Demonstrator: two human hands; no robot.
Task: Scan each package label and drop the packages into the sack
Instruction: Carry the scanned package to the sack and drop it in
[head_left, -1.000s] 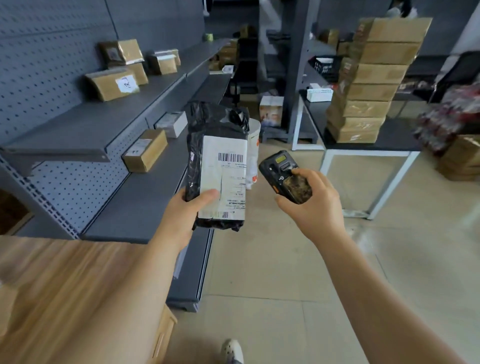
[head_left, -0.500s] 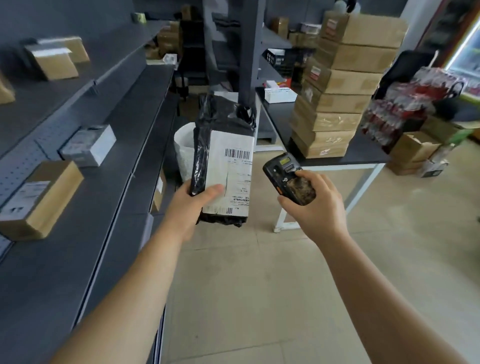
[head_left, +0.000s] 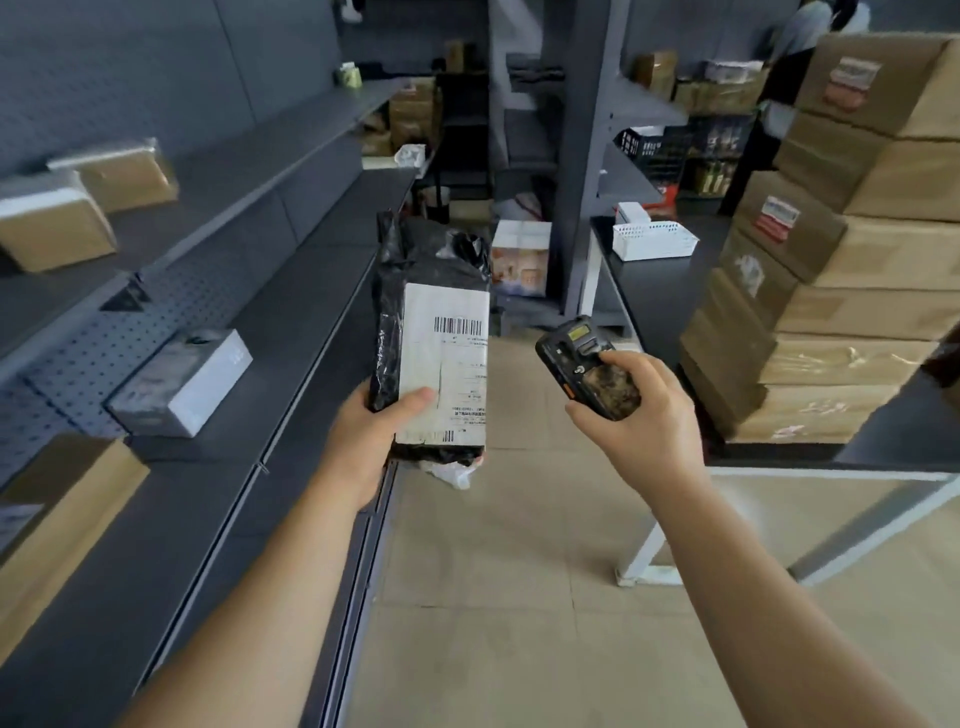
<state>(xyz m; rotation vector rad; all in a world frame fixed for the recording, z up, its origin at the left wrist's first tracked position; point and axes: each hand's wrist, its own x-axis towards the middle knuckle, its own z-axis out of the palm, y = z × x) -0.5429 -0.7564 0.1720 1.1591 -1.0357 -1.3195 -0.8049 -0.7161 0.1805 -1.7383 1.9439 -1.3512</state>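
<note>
Package: a black plastic mailer bag (head_left: 415, 291) with a white rectangular barcode label (head_left: 451, 358), held upright over the floor beside the grey shelving's front edge (head_left: 311, 374). The left hand (head_left: 363, 441) grips its lower end, thumb across the label. That thumb or crinkled film might spoil the read. The right hand (head_left: 641, 421) clasps a black handheld scanner (head_left: 587, 364).
</note>
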